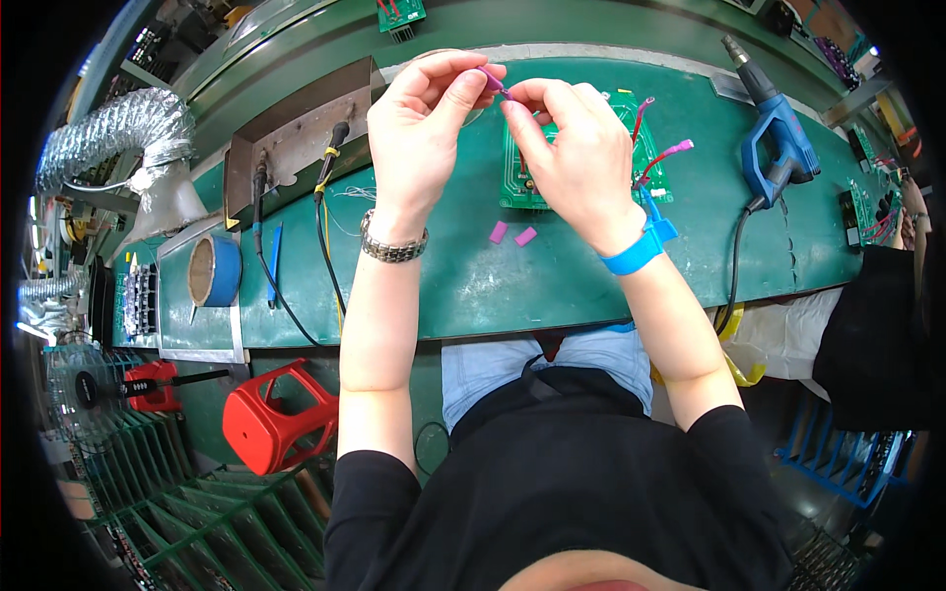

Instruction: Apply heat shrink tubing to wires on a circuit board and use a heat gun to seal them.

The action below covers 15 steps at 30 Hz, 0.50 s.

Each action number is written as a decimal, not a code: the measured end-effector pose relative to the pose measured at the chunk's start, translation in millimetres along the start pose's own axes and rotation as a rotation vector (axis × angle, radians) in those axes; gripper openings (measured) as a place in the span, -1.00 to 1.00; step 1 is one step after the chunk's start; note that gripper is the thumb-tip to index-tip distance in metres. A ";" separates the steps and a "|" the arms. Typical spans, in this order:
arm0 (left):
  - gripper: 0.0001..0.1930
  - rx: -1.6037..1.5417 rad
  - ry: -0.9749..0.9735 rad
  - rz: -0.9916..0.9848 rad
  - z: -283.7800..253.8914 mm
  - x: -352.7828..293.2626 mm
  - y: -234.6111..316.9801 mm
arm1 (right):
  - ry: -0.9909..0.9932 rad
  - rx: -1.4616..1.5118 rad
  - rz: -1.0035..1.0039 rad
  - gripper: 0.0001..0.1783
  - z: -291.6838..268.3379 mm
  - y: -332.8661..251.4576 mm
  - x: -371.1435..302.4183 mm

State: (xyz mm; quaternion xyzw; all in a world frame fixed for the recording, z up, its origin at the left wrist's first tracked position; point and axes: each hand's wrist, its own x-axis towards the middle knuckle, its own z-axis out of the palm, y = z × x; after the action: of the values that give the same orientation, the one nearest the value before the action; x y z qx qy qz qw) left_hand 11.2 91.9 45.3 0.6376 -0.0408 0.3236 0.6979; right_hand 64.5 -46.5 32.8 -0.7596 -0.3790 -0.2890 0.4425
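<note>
Head view: fingers (463, 84) probably pinching sleeve (490, 79)

Bare bench (473, 286) below hands; heat gun (778, 148) blocks right.

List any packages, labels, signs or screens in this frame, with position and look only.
No packages, signs or screens show clearly.
Yellow tag: small strip on the green circuit board, at its top edge behind the right hand.
Yellow band: wrapped round a black cable, left of the left hand.
</note>
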 end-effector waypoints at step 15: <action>-0.81 0.306 -0.171 0.075 -2.3 -6.4 5.4 | -0.235 0.319 0.328 -0.68 -28.0 -6.0 -7.6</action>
State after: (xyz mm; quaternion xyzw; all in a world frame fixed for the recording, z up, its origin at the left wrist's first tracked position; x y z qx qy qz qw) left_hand 2.6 91.3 46.5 0.7597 -0.0740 0.2962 0.5741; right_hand 52.4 -72.0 42.1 -0.7600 -0.3403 -0.0596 0.5504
